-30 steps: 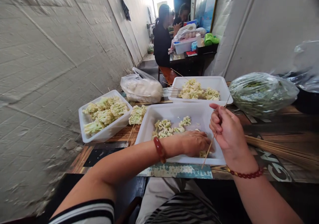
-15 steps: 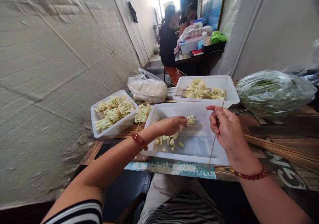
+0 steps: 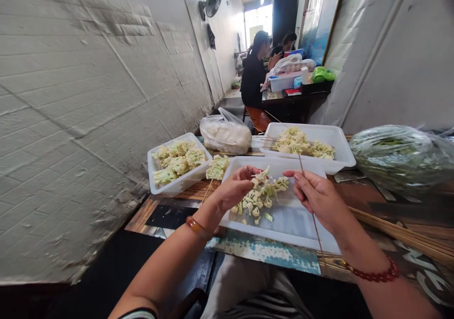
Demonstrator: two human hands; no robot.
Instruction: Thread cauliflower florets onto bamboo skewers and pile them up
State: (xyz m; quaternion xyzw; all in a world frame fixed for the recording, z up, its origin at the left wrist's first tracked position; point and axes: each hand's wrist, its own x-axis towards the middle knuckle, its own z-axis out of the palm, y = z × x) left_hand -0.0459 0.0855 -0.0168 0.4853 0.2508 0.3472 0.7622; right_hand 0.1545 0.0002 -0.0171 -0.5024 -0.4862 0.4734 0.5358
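Observation:
Over the middle white tray [image 3: 301, 229], my left hand [image 3: 238, 186] is closed on a cauliflower floret [image 3: 263, 174], which pokes out past its fingertips. Loose cauliflower pieces [image 3: 256, 206] lie in that tray just below the hand. My right hand [image 3: 317, 191] pinches a thin wooden skewer [image 3: 317, 230] between thumb and fingers. The skewer is bare and slants, its upper end above the hand and its lower end near the table's front edge. A small gap separates the floret from the skewer.
A left white tray [image 3: 179, 186] and a back white tray [image 3: 345, 155] hold skewered cauliflower. One cauliflower bunch [image 3: 217, 167] lies between trays. Around them are a white-filled bag [image 3: 227, 134], a bag of greens [image 3: 397, 155] and a skewer bundle [image 3: 390, 229]. Two people sit farther back.
My left hand has lifted from the tray's pieces with a floret and drawn back toward me. The skewer in my right hand now leans the other way. The camera view has shifted.

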